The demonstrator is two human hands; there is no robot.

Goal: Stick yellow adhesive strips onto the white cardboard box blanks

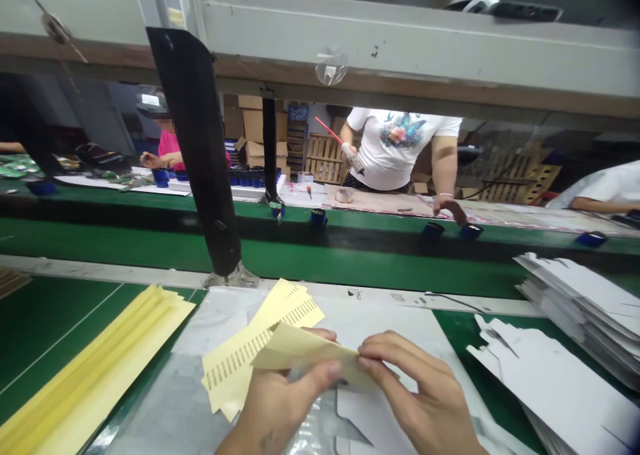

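Note:
A pale yellow label sheet (305, 347) is held up over the worktop, bent slightly, between my two hands. My left hand (287, 398) grips its lower edge, thumb in front and fingers behind. At the sheet's right end my right hand (417, 385) pinches the edge between thumb and fingertips. Under and beyond the left hand lie several loose yellow sheets (235, 358) with rows of small dark printed marks. A white cut cardboard piece (370, 418) lies below the hands, partly hidden by them.
Folded yellow paper (95, 375) lies at left. Stacked flat white cartons (560, 375) stand at right. Beyond, a green conveyor belt (310, 255) carries blue round parts (319, 217). A black-wrapped post (200, 155) rises at left under an overhead shelf (400, 35). Co-workers sit or stand across the belt.

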